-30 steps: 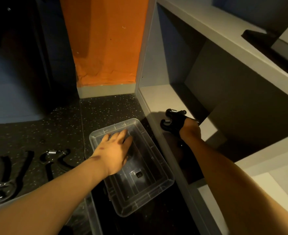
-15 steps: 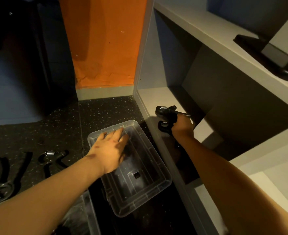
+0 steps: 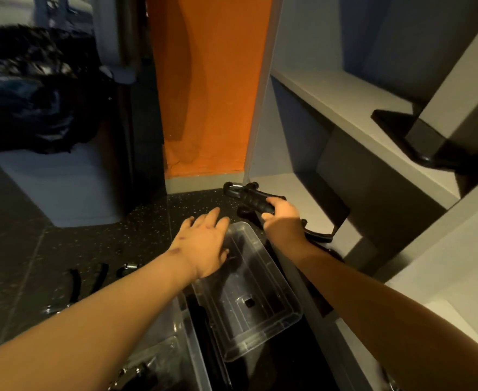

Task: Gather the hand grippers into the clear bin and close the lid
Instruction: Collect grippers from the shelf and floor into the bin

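One view, head: all lines below are read from it.
Change, right: my right hand (image 3: 281,221) has brought the hand gripper (image 3: 253,198) out of the lower shelf (image 3: 297,189) and leftward. It now hangs at the shelf's front edge, just past the far end of the clear bin (image 3: 260,328).
Change, left: my left hand (image 3: 204,244) stays over the bin's far left rim.
Grip, right: fingers curled tight round one black handle, spring end pointing left. A second curved handle shows under my wrist; I cannot tell whether it belongs to the same gripper.
Grip, left: wide, fingers straight and spread, holding nothing; judged to be steadying the bin.
Meaning for task: the carry is nearly over. What remains, in my judgement, is a short lowering into the open bin, then release.
Count, grippers held: one certain, possibly two.
Count, grippers in bin: none visible.
Count, loose grippers (image 3: 99,273): parts of about two on the dark floor (image 3: 119,235) at left, well apart from the bin; blur prevents a firm figure.
Count, clear containers: two, the bin and a second clear container (image 3: 185,328) just beside it, possibly the lid.
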